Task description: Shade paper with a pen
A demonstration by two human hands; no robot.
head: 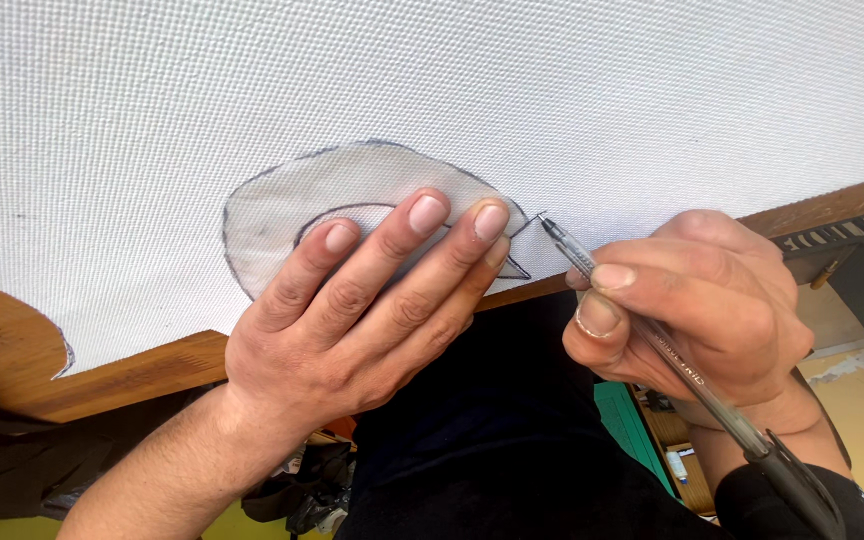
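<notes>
On the white woven fabric (552, 90), near its lower edge, lies the translucent rounded paper template with a dark traced outline (292, 195), and you have it pinned flat under your left hand (352, 310). Your fingers (422, 215) are stretched out close together across the template's right part, their tips reaching its pointed right end. Just beside that point, the tip of the clear-barrelled ballpoint pen with a black cap end (652, 335) touches the fabric. Your right hand (702, 300) pinches the pen between thumb and forefinger, sitting to the right of the template, near your left hand but apart from it. Below the fabric's edge, the brown wooden table edge (142, 375) shows, running up to the right
</notes>
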